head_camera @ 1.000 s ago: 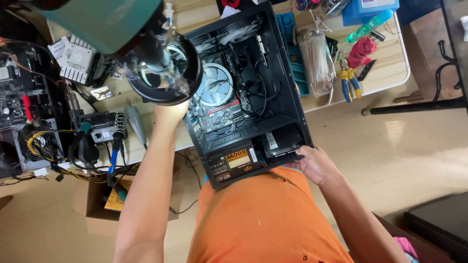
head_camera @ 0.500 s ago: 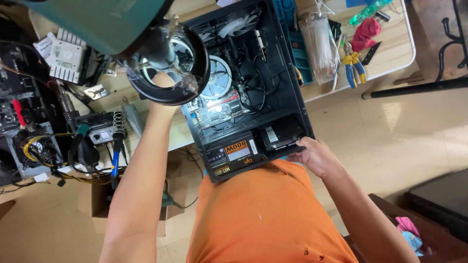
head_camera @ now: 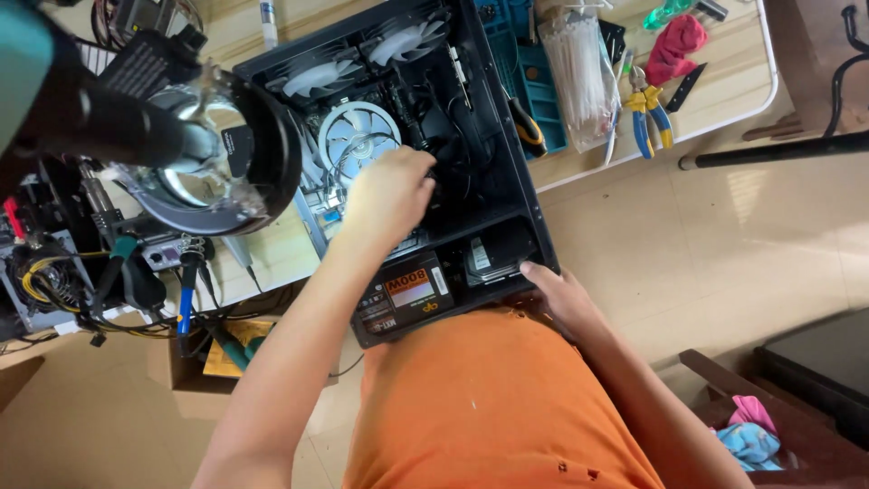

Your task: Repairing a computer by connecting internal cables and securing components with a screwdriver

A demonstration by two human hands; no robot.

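Left hand (head_camera: 389, 195) inside open computer case (head_camera: 534, 226), grip curled on black cables (head_camera: 453, 154), right hand (head_camera: 566, 299) grasping case's lower corner, on tabletop (head_camera: 724, 100)

An open black computer case (head_camera: 507, 195) lies on its side at the edge of the worktop (head_camera: 715, 109). The left hand (head_camera: 387, 195) reaches inside, fingers curled down among the dark cables just beside a pale round fan (head_camera: 348, 136). The right hand (head_camera: 559, 294) grips the case's near corner, next to the power supply (head_camera: 403, 297) (black, with an orange label). Blue-and-yellow pliers (head_camera: 647, 113) lie well apart, near a red cloth (head_camera: 677, 45).
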